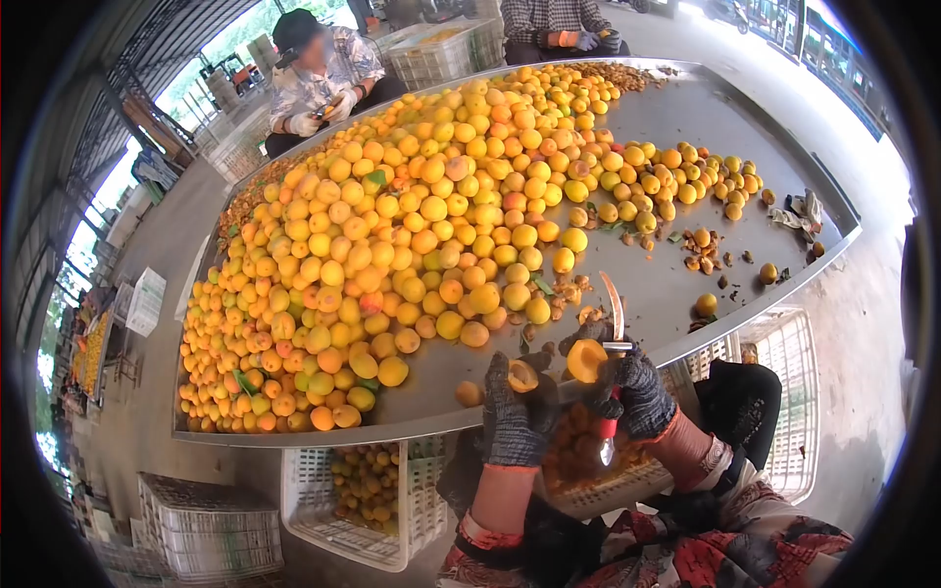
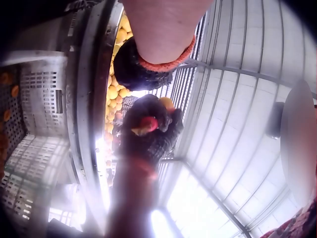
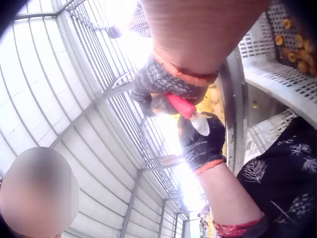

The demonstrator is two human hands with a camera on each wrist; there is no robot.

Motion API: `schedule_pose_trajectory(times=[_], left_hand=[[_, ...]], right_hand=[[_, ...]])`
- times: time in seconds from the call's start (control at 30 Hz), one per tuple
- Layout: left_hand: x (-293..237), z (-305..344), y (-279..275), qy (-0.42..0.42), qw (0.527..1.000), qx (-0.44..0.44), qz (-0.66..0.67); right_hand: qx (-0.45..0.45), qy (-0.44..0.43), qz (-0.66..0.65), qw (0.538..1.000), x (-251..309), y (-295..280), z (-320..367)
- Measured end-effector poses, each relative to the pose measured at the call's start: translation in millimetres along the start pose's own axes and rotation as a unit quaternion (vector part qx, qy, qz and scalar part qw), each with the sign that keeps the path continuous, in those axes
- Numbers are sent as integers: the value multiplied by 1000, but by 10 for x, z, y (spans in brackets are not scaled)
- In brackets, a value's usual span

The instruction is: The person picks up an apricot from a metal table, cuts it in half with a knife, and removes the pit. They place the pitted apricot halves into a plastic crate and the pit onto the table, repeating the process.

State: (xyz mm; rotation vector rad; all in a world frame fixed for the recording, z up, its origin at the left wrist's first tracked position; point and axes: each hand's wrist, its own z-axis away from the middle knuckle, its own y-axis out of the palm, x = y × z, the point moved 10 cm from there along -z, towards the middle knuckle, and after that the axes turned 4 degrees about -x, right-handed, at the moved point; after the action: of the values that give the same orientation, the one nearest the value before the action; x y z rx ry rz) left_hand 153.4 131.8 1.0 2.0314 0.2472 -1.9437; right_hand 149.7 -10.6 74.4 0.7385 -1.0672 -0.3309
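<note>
My left hand (image 1: 514, 423), in a dark knit glove with an orange cuff, holds an apricot half (image 1: 521, 376) cut face up at the table's near edge. Just right of it, my gloved right hand (image 1: 645, 397) grips a knife by its red handle (image 3: 181, 105). The curved blade (image 1: 615, 302) points up and away, and a silvery pointed end (image 1: 607, 451) sticks out below the fist. The same hand pinches another apricot half (image 1: 586, 360), its orange hollow showing. In the left wrist view the right hand (image 2: 148, 116) lies beyond the left.
A metal table (image 1: 725, 127) with a raised rim bears a large heap of apricots (image 1: 392, 225). Pits and scraps (image 1: 701, 257) lie at right. White crates (image 1: 412, 539) with fruit stand below the near edge. Two people sit across the table, one handling fruit.
</note>
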Motion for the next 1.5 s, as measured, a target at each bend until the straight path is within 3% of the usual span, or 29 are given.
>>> schedule_pose_trajectory(times=[0.03, 0.07, 0.1, 0.13, 0.17, 0.2, 0.23, 0.3, 0.37, 0.4, 0.47, 0.5, 0.57, 0.6, 0.67, 0.7, 0.73, 0.77, 0.8, 1.0, 1.07, 1.13, 1.17, 1.2, 1.27, 1.33, 1.4, 1.43, 1.5], left_hand=[[157, 57, 42, -176, 950, -15, 258], [232, 207, 232, -334, 805, -28, 490], [152, 223, 240, -333, 805, -26, 490], [95, 249, 258, -338, 820, -14, 461], [43, 278, 288, -343, 834, -2, 432], [-29, 299, 360, -344, 834, 1, 431], [-91, 284, 366, -324, 844, -39, 426], [-106, 292, 318, -305, 852, -80, 418], [-120, 278, 189, -262, 936, -63, 225], [-58, 280, 149, -262, 936, -63, 226], [-66, 192, 16, -161, 981, -3, -106], [-20, 203, 2, -162, 981, -4, -106], [-324, 179, 45, 30, 964, -6, -263], [-295, 170, 34, 30, 964, -7, -262], [-624, 233, 115, 223, 912, -34, -341], [-645, 245, 129, 224, 913, -32, -341], [-559, 203, 72, 137, 949, -32, -281], [-433, 178, 29, 49, 974, -31, -217], [-440, 169, 35, 50, 974, -31, -217], [-734, 176, 146, 106, 968, 8, -226], [-1023, 336, 292, 294, 887, 12, -355], [-990, 387, 359, 292, 879, 40, -374], [-952, 384, 413, 280, 870, 67, -400], [-996, 319, 349, 247, 924, 48, -288], [-971, 309, 345, 250, 932, 47, -256], [-1001, 324, 306, 254, 939, 44, -229], [-707, 307, 317, 40, 990, 109, -86], [-701, 322, 293, 44, 989, 110, -86], [-548, 510, 533, -2, 953, 283, -109]], right_hand=[[30, 2, 3, 1000, 25, 23, 7], [60, 2, 6, 998, 39, 67, 19], [60, 1, 6, 998, 41, 109, 39], [38, -78, 152, 985, 153, 162, 76], [14, -154, 293, 943, 257, 205, 137], [-3, -320, 357, 877, 282, 85, 143], [-4, -322, 358, 877, 359, 105, 126], [122, -346, 598, 713, 288, 507, 141], [122, -343, 631, 685, 181, 491, 81], [121, -337, 663, 657, 119, 489, 51], [115, -317, 644, 687, 149, 513, 56], [107, -297, 623, 716, 161, 492, 38], [122, -307, 624, 708, 152, 500, 8], [139, -321, 625, 698, 137, 530, -2], [124, -349, 623, 689, 161, 529, -6], [107, -376, 621, 680, 204, 526, 20], [105, -377, 621, 680, 202, 526, 12], [91, -335, 580, 737, 201, 453, -55], [77, -291, 535, 789, 188, 371, -117], [71, -232, 513, 824, 117, 202, -134], [54, -205, 479, 852, 160, 121, -123], [39, -123, 394, 910, 75, 9, -142], [37, -131, 393, 909, 77, 9, -121], [33, -107, 354, 928, 53, -28, -119], [28, -88, 316, 944, 110, -46, -105], [-36, 1, 351, 936, 74, -187, -108], [-53, -47, 301, 951, 210, -229, -120], [-70, -89, 249, 962, 304, -267, -128], [-87, -158, 181, 967, 474, -279, -118]])
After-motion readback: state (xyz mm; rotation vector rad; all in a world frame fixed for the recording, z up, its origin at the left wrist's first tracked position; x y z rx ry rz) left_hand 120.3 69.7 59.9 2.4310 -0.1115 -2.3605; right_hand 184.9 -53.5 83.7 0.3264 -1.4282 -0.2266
